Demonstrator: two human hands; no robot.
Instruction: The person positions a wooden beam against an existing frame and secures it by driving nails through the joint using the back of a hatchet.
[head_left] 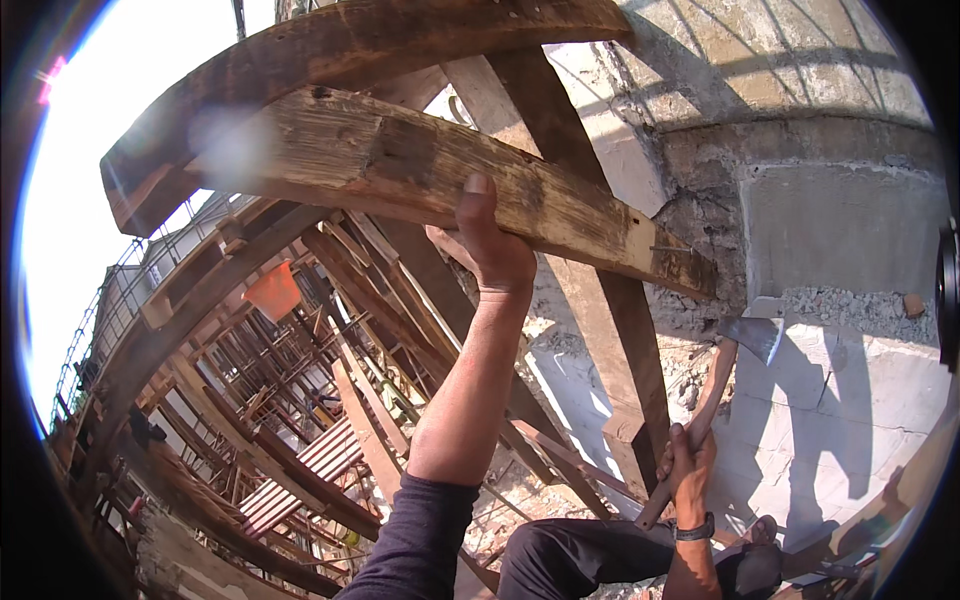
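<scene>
A weathered wooden beam (400, 155) slants across the upper middle, its right end tapered and paler, with what looks like a nail in it. My left hand (492, 250) grips this beam from below, thumb up on its near face and fingers underneath, partly hidden. Low on the right, my right hand (688, 468) is closed around the wooden handle of an axe (716, 385). The axe's metal blade points up and to the right, in front of the pale wall, apart from the beam.
A curved dark beam (400, 38) runs above the held one. A diagonal timber post (610, 330) passes behind it. On the right stands a plastered wall (845, 235) with rubble along a ledge. Timber framing, an orange bucket (273, 291) and slatted boards (300, 478) lie lower left.
</scene>
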